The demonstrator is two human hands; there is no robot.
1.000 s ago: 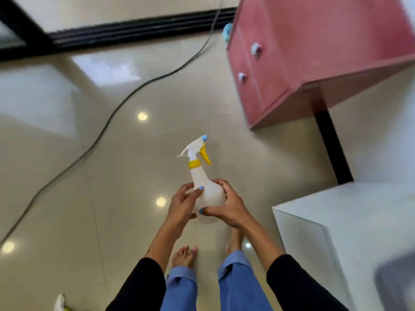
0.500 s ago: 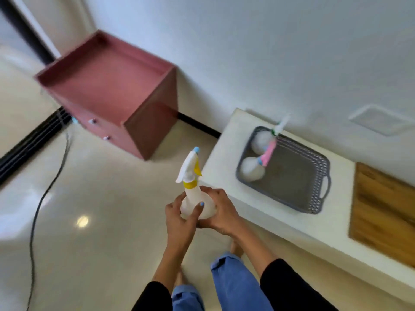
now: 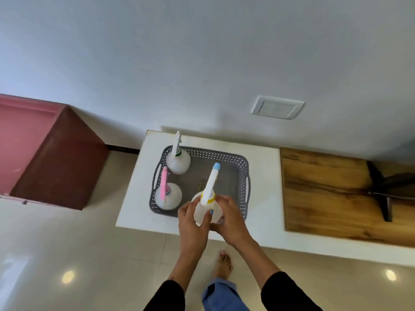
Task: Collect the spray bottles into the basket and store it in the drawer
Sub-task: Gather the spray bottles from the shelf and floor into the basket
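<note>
Holding the yellow-collared spray bottle (image 3: 207, 209) in both hands, left hand (image 3: 193, 221) and right hand (image 3: 229, 218), now over the basket (image 3: 224, 158) near the desk (image 3: 134, 198) front edge, carried over from the floor; two bottles already inside, so dropping in next.

A low white bench (image 3: 265, 167) stands against the wall, and its left end is near a red cabinet (image 3: 56, 158) on the tiled floor (image 3: 89, 254). A grey perforated basket (image 3: 243, 167) with a handle at each end lies flat on the white top, close to the left end and reaching almost to the front edge. To the right, the top changes to a wooden board (image 3: 325, 194) (brown, with dark grain). A dark object (image 3: 381, 189) lies on this board near the back edge; I cannot tell what it is.
</note>
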